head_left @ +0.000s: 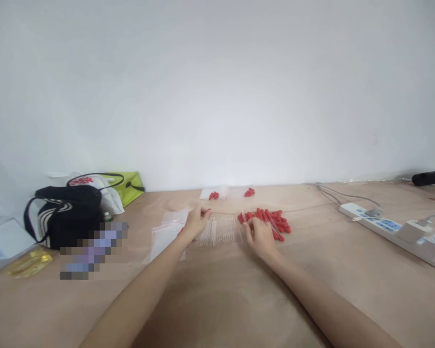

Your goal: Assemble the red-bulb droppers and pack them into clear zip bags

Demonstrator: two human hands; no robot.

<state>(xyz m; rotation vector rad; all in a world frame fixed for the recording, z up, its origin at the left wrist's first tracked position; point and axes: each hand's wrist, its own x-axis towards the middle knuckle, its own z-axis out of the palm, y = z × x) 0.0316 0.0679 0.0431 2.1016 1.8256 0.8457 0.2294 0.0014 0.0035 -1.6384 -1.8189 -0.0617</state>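
My left hand [197, 223] is closed in a pinch, with a small red rubber bulb [208, 211] showing at the fingertips. Below and right of it, a row of thin clear tubes [217, 231] lies side by side on the table. At the right end of that row, my right hand [260, 235] has its fingers bent together at a thin clear tube [239, 231]; the exact grip is partly hidden. Touching this hand on its far side is a heap of red bulbs [277, 221], with clear tubes lying across it. Clear plastic bags [163, 240] lie under and beside my left forearm.
Two small groups of red bulbs [213, 195] lie on clear bags near the wall. Left stand a black bag [70, 215], a lime-green bag [132, 188] and a blurred-out object [94, 251]. A white power strip [384, 224] with plugs and cables is at right.
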